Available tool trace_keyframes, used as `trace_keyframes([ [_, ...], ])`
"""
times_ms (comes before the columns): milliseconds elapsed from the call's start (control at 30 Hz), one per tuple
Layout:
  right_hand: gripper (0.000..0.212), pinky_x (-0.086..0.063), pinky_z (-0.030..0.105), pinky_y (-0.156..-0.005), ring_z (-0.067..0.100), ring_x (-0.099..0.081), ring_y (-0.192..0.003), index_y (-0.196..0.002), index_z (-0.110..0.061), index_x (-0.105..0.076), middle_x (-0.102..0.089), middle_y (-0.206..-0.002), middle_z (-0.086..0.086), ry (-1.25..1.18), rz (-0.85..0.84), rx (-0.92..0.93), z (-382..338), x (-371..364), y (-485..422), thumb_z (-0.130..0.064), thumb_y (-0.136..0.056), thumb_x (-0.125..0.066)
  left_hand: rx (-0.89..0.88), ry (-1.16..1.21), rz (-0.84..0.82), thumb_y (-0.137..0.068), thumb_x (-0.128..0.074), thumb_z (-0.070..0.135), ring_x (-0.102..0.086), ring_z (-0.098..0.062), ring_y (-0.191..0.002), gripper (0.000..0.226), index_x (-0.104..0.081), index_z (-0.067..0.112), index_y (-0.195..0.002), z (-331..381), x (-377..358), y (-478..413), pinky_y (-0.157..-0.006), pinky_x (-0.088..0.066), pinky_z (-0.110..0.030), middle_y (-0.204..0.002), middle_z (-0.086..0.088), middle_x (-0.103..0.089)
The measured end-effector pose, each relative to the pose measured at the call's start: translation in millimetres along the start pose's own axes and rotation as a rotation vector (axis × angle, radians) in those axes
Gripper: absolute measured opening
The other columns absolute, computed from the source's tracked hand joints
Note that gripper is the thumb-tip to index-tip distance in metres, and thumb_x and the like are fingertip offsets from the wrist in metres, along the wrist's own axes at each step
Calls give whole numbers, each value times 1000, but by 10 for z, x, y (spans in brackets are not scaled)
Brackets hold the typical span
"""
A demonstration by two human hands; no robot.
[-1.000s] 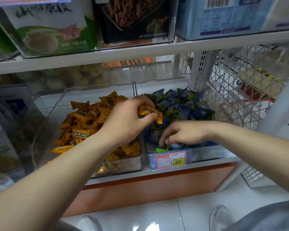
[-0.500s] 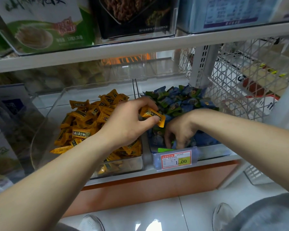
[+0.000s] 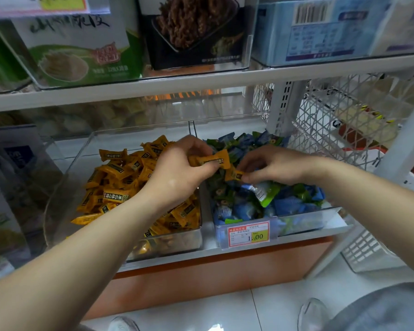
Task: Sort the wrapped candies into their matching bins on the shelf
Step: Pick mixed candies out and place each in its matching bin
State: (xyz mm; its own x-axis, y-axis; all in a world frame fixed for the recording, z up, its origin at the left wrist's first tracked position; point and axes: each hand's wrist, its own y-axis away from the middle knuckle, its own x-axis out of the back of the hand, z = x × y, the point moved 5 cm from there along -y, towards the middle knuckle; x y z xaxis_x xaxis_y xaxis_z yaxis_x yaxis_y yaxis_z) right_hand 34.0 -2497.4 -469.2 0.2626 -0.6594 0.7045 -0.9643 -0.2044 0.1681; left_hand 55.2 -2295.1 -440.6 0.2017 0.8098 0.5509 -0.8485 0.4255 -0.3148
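My left grip (image 3: 182, 173) was curled round an orange wrapped candy (image 3: 212, 160), thumb and fingers pinching it so that one twisted end stuck out to the right. My right grip (image 3: 275, 166), just beside it, pinched a second orange candy (image 3: 233, 175) at its fingertips. Both grips hung over the inner edge of the right-hand clear bin (image 3: 304, 220), which was heaped with blue and green candies (image 3: 292, 204). A green wrapper (image 3: 267, 193) lay tilted right under my right grip; I could not tell whether it touched my fingers. The left-hand clear bin (image 3: 129, 139), touching the other along one wall, held a pile of orange candies (image 3: 120, 177) matching the two in my grips. A red and yellow price tag (image 3: 249, 234) was fixed to the front of the right bin. Both bins sat on a white shelf (image 3: 165, 260), with a white wire basket (image 3: 320, 130) to the right.
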Motion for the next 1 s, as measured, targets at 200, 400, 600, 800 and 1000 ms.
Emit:
trace_keyframes([
  [200, 20, -58, 42, -79, 30, -73, -89, -112, -3, -64, -75, -99, 15, -509, 244, -54, -83, 120, 111, -11, -94, -60, 154, 284, 140, -86, -72, 10, -69, -7, -72, 25, -60, 18, -106, -14, -33, -27, -66, -55, -21, -87, 1, -68],
  [400, 5, -53, 26, -68, 15, -68, -80, -94, -16, -69, -73, -83, 1, -696, 322, 63, -411, -72, 133, -13, -90, -68, 229, 631, 122, -97, -58, 11, -73, -14, -86, 17, -67, 25, -100, 85, -138, -29, -72, -59, -29, -87, 6, -75],
  [600, 20, -59, 27, -68, 22, -72, -80, -104, 0, -68, -75, -88, 13, -853, 339, 120, -560, -225, 103, 3, -84, -69, 148, 472, 72, -97, -61, 21, -73, -15, -84, 8, -66, 27, -97, 156, -63, 3, -64, -59, -28, -91, 5, -74],
  [800, 26, -53, 28, -69, 17, -71, -79, -109, -15, -69, -77, -93, 8, -544, 370, 38, -381, -26, 78, -10, -84, -74, 53, -297, 210, -89, -66, 46, -59, 3, -81, 16, -61, 43, -104, -113, 571, -97, -66, -44, -21, -91, 25, -64],
  [1000, 17, -46, 12, -71, 6, -67, -87, -100, -23, -73, -72, -93, -8, -111, 465, -12, -49, 408, 189, -23, -83, -78, 83, -556, 140, -83, -65, 60, -58, -14, -111, 49, -59, 37, -126, -216, 681, -124, -82, -41, -29, -131, 8, -60],
])
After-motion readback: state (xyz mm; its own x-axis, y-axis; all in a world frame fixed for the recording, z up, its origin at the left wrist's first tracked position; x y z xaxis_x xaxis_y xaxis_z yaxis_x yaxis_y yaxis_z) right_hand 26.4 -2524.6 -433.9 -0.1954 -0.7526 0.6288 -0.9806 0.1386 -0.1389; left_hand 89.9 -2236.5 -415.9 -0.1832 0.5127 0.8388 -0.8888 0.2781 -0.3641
